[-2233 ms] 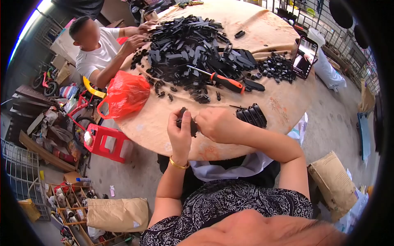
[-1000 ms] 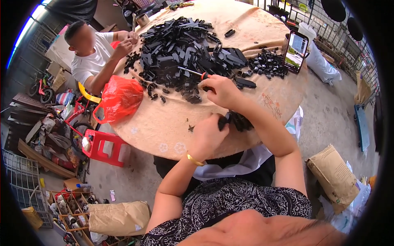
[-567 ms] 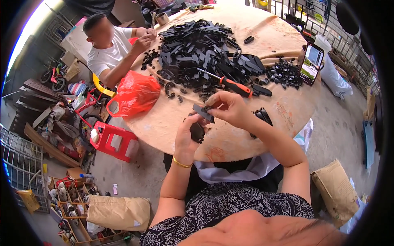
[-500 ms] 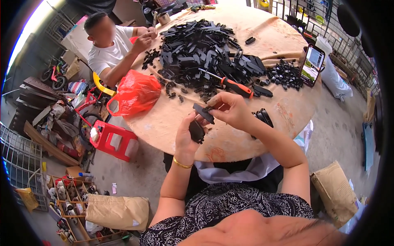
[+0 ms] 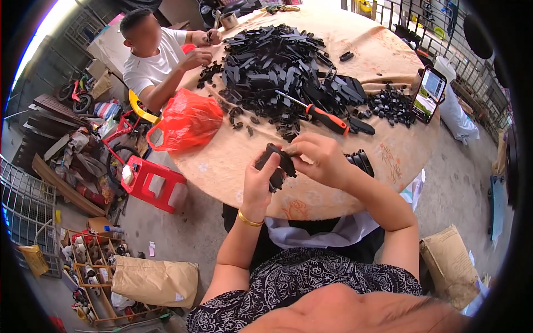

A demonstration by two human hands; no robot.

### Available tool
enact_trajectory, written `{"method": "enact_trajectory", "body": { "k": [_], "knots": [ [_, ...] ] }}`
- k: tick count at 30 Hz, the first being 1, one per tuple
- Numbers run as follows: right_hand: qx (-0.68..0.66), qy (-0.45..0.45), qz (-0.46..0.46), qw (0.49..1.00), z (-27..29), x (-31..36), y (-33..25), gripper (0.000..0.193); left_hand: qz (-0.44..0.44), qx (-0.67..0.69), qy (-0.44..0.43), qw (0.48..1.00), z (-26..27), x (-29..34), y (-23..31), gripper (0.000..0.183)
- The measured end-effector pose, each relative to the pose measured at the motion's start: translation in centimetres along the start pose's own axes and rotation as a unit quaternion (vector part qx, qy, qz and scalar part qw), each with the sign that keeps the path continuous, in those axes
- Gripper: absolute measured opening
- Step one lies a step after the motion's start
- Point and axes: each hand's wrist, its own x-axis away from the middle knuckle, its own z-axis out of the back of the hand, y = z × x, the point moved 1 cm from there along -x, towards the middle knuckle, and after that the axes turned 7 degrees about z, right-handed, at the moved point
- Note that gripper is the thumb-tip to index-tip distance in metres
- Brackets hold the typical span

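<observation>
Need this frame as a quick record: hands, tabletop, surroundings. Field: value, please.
left_hand: left hand holds black pieces
right_hand: right hand, fingertips at their edge; grip unclear
table: round table, peach cloth
pile: large heap of black parts
tool: screwdriver, orange-black handle, at the heap's near side
right_side: smaller black bits; phone, screen lit
left_side: red plastic bag
floor: red stool
co-worker: seated person, white shirt, across at left

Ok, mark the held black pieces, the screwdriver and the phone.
Held black pieces (image 5: 285, 162), head view: on the upper piece.
Screwdriver (image 5: 326, 119), head view: on the handle.
Phone (image 5: 430, 93), head view: on the screen.
</observation>
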Motion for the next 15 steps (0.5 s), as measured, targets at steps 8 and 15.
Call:
{"method": "enact_trajectory", "body": {
  "k": [8, 15],
  "knots": [
    [0.104, -0.049, 0.067, 0.991, -0.6, 0.2, -0.7, 0.014, -0.062, -0.113, 0.075, 0.989, -0.8, 0.2, 0.3, 0.020],
    [0.226, -0.192, 0.161, 0.941, -0.9, 1.1, -1.0, 0.012, -0.063, -0.119, 0.119, 0.984, -0.8, 0.7, 0.2, 0.017]
  ]
}}
